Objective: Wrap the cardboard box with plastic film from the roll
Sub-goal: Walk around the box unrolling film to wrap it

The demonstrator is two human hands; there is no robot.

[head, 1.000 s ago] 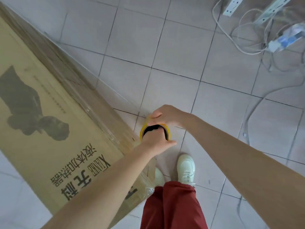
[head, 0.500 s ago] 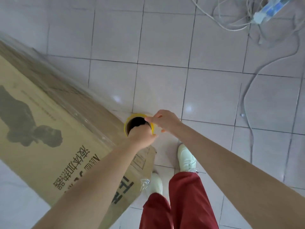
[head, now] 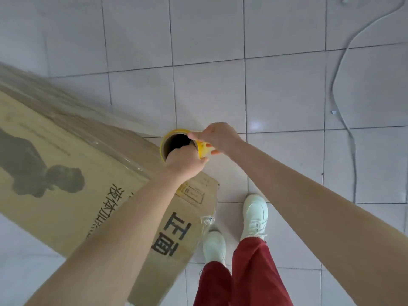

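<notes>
Box: the cardboard box (head: 66, 173) lies flat on the tiled floor (head: 287, 96), its long side running from the picture's left edge to a corner by my shoes (head: 254, 215)
Film already on: glossy plastic film (head: 88, 131) covers the box's long side; I judge the wrap is partly done
Roll: the roll (head: 165, 146) stands upright just beside that long side, close to the near corner, yellow core mouth facing up at me
Handling, roll: I judge it light and stiff at the cardboard core, so the core rim is the place to hold; squeezing the wound film would stop it paying out
Handling, film: thin, stretchy and clingy, likely to tear or bunch if I jerk it
Handling, box: big and rigid, awkward to lift, so I'd walk the roll around it
Left hand (head: 186, 161): arm reaches down, fingers hooked inside the core, thumb outside, gripping the rim
Right hand (head: 217, 138): comes from the far side, thumb and fingers pinching the same rim
Watch: a loose cable (head: 341, 111) lies on the floor, well apart on my right
</notes>
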